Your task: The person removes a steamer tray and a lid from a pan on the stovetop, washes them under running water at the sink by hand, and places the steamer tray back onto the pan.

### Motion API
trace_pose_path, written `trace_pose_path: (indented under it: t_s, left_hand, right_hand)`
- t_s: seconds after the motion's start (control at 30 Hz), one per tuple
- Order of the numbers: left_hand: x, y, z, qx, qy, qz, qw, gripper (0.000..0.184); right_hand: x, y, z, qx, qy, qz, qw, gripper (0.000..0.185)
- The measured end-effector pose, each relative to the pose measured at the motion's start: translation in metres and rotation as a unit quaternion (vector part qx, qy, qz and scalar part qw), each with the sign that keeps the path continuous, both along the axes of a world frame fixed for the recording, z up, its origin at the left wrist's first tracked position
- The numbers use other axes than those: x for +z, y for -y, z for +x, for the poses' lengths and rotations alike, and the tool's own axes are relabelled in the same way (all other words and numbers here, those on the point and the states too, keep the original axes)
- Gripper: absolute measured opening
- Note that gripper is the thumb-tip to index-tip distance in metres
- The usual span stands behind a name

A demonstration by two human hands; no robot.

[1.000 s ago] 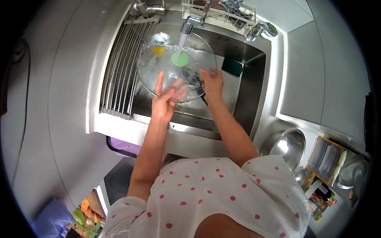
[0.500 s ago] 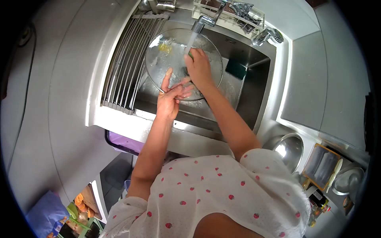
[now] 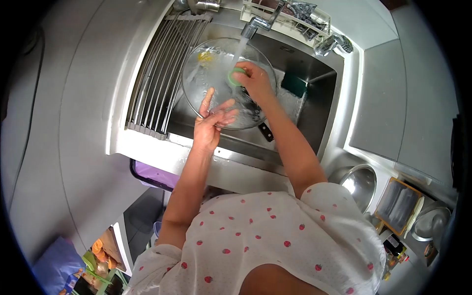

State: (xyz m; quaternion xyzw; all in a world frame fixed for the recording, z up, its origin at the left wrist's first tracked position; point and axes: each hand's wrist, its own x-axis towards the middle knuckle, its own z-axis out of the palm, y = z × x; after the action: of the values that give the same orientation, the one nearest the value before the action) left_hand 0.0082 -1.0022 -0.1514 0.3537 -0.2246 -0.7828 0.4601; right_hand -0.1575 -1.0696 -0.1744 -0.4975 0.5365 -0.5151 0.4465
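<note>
A round glass lid (image 3: pixel 201 78) with a metal rim is held over the sink by my left hand (image 3: pixel 211 120), its thumb over the rim and its fingers beneath, seen through the glass. My right hand (image 3: pixel 254 82) is closed on the green knob (image 3: pixel 236 76) at the lid's middle. Water runs from the faucet (image 3: pixel 254 25) onto the lid beside that knob. Something yellow (image 3: pixel 205 57) shows at the lid's upper left; whether it lies on or under the glass I cannot tell. A black handle (image 3: pixel 266 132) lies in the sink below the lid.
A metal roll-up rack (image 3: pixel 164 73) covers the sink's left side. The sink (image 3: pixel 314 115) holds a dark green pad (image 3: pixel 294 85) at the right. Behind stands a cream caddy (image 3: pixel 285 22). Steel bowls (image 3: pixel 361 187) and a framed container (image 3: pixel 399 204) are at the lower right.
My right hand has moved from the lid's right edge up and left to the green knob, which it now grips. The view has shifted slightly, and the black handle shows more.
</note>
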Motion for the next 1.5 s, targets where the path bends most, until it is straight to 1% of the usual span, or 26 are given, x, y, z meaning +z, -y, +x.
trace_pose_path:
  t_s: [0.03, 0.1, 0.13, 0.2, 0.23, 0.3, 0.43, 0.5, 0.6, 0.67, 0.73, 0.8, 0.83, 0.87, 0.9, 0.93, 1.0, 1.03, 1.1, 1.13, 1.2, 1.27, 1.33, 1.37, 1.43, 1.5]
  left_hand:
    - [0.002, 0.001, -0.001, 0.001, 0.000, -0.002, 1.000, 0.060]
    - [0.006, -0.001, -0.003, -0.007, -0.001, 0.013, 1.000, 0.060]
    - [0.007, -0.001, -0.003, -0.007, 0.000, 0.014, 1.000, 0.060]
    - [0.007, 0.003, -0.004, -0.015, -0.015, 0.012, 1.000, 0.061]
    - [0.009, 0.003, -0.004, -0.015, -0.015, 0.011, 1.000, 0.061]
    - [0.011, 0.003, -0.005, -0.017, -0.023, 0.026, 0.999, 0.062]
    - [0.010, 0.007, -0.001, -0.019, 0.007, 0.006, 1.000, 0.062]
    - [0.007, 0.012, 0.001, -0.025, 0.008, 0.003, 1.000, 0.061]
    - [0.010, 0.012, 0.006, -0.029, 0.013, 0.008, 0.999, 0.060]
    - [0.009, 0.012, 0.009, -0.038, 0.009, 0.005, 0.999, 0.059]
    - [0.004, 0.012, 0.013, -0.044, 0.005, 0.004, 0.999, 0.058]
    - [-0.009, 0.016, 0.015, -0.013, -0.081, 0.043, 0.996, 0.056]
    - [-0.015, 0.017, 0.015, -0.013, -0.083, 0.044, 0.996, 0.056]
    - [-0.019, 0.019, 0.015, 0.010, -0.081, 0.051, 0.995, 0.049]
    - [-0.023, 0.022, 0.014, 0.033, -0.080, 0.057, 0.995, 0.044]
    - [-0.025, 0.026, 0.009, 0.031, -0.081, 0.057, 0.995, 0.044]
    - [-0.028, 0.033, -0.004, 0.142, -0.017, 0.118, 0.983, 0.032]
    - [-0.032, 0.040, -0.011, 0.140, -0.016, 0.117, 0.983, 0.032]
    - [-0.041, 0.052, -0.023, 0.221, 0.081, 0.235, 0.943, 0.031]
    - [-0.056, 0.056, -0.026, 0.219, 0.082, 0.234, 0.944, 0.031]
    - [-0.081, 0.060, -0.033, 0.243, 0.075, 0.186, 0.949, 0.031]
    - [-0.053, 0.049, -0.051, 0.244, 0.093, 0.223, 0.939, 0.030]
    - [-0.036, 0.041, -0.053, 0.228, -0.070, 0.251, 0.938, 0.033]
    - [-0.024, 0.034, -0.051, 0.228, -0.069, 0.251, 0.938, 0.033]
    - [0.010, 0.015, -0.045, 0.081, -0.133, 0.074, 0.985, 0.046]
    - [0.015, 0.013, -0.029, 0.051, -0.089, 0.041, 0.994, 0.053]
  right_hand:
    - [0.003, 0.006, -0.002, 0.001, 0.000, -0.002, 1.000, 0.020]
    - [0.012, 0.018, -0.005, -0.092, -0.146, 0.062, 0.983, 0.024]
    - [0.013, 0.025, -0.007, -0.092, -0.145, 0.063, 0.983, 0.024]
    - [0.017, 0.043, -0.010, -0.128, -0.336, 0.019, 0.933, 0.031]
    - [0.020, 0.051, -0.009, -0.128, -0.336, 0.019, 0.933, 0.031]
    - [0.025, 0.064, 0.002, -0.067, -0.489, 0.022, 0.869, 0.043]
    - [0.025, 0.061, 0.037, 0.008, -0.464, -0.002, 0.886, 0.056]
    - [0.017, 0.053, 0.061, 0.058, -0.494, -0.192, 0.846, 0.056]
    - [0.015, 0.068, 0.044, 0.128, -0.495, -0.103, 0.853, 0.060]
    - [0.036, 0.073, 0.012, 0.070, -0.540, -0.001, 0.839, 0.058]
    - [0.053, 0.075, -0.023, 0.003, -0.437, 0.193, 0.879, 0.054]
    - [0.016, 0.069, -0.069, -0.043, -0.417, 0.121, 0.900, 0.050]
    - [0.022, 0.059, -0.084, -0.043, -0.419, 0.122, 0.899, 0.050]
    - [0.035, 0.042, -0.094, 0.015, -0.216, 0.201, 0.955, 0.042]
    - [0.043, 0.028, -0.098, 0.071, -0.002, 0.268, 0.961, 0.035]
    - [0.045, 0.018, -0.098, 0.069, -0.002, 0.269, 0.961, 0.035]
    - [0.046, -0.001, -0.096, 0.002, 0.179, 0.192, 0.965, 0.024]
    - [0.046, -0.008, -0.092, 0.000, 0.180, 0.191, 0.965, 0.024]
    - [0.045, -0.020, -0.078, -0.081, 0.244, 0.126, 0.958, 0.019]
    - [0.040, -0.024, -0.072, -0.084, 0.245, 0.125, 0.958, 0.019]
    - [0.030, -0.030, -0.058, -0.184, 0.273, 0.038, 0.944, 0.018]
    - [0.037, -0.041, -0.042, -0.206, 0.307, 0.025, 0.929, 0.016]
    - [0.028, -0.044, -0.039, -0.229, 0.374, 0.010, 0.899, 0.014]
    - [0.020, -0.047, -0.041, -0.237, 0.394, 0.036, 0.887, 0.011]
    - [0.014, -0.053, -0.037, -0.249, 0.413, 0.073, 0.873, 0.010]
    - [0.008, -0.055, -0.032, -0.253, 0.424, 0.130, 0.860, 0.013]
